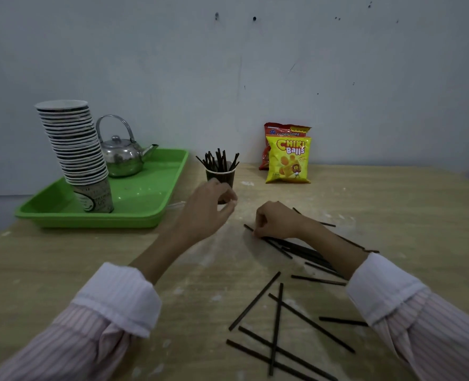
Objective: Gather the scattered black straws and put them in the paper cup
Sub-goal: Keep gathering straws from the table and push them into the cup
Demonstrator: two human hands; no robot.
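We record, at centre frame, one dark paper cup (220, 175) standing upright on the wooden table (63, 259), already holding a bunch of black straws (219, 160) that fan out above its rim.

Left hand (210, 200): just in front of the cup and overlapping its lower part in our view; fingers curled with thumb and fingertips close together. We cannot tell whether it touches the cup or holds anything.

Right hand (276, 220): right of centre, lowered onto the table, fingers pinched on the end of a loose straw (269, 242) at the near edge of a small pile.

Loose straws: the pile (305, 250) runs under the right forearm; further scattered straws (276, 325) lie criss-crossed at lower right of the frame, several crossing one another.

Left of frame: a green tray (145, 213) carrying a leaning stack of paper cups (76, 149) and a metal kettle (123, 158) behind it.

Upper right of centre: two snack bags (287, 160), yellow in front of red, propped against the wall (228, 78).

Both forearms wear striped sleeves (96, 325) with cuffs turned back.
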